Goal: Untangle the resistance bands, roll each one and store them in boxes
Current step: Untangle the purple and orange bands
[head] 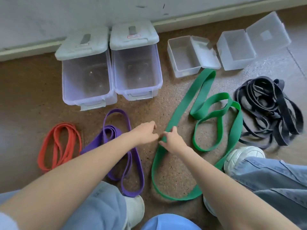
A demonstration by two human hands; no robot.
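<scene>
Bands lie loose on the speckled brown floor (149, 105), none in a box. Green band (186, 103) sprawls in wide loops from the small open box toward the near edge of the floor, ending beside the shoes. Right hand (172, 140) pinches the green band at its left run, thumb and fingers curled on the strap. Left hand (146, 132) is just beside it with fingers loosely curled; whether it touches the band cannot be told, and it holds nothing visible.

Purple band (129, 163) lies in folded loops left of the green band, partly under the left forearm. Red band (59, 146) lies coiled at the far left, apart from the purple one. Black bands (269, 110) form a tangled heap at the right, just beside the green loops.

Containers stand in a row along the far edge of the floor, against the wall base:
- Two tall clear bins (86, 77) (137, 68), touching side by side, each with a white lid tipped back on its far rim. Only small specks show on their bottoms.
- Small clear box (182, 55), hinged lid folded open to the right, nothing seen inside.
- Larger clear box (235, 48), hinged lid standing open to the right, nothing seen inside.

White shoes (242, 156) and denim legs (269, 176) occupy the near edge.
</scene>
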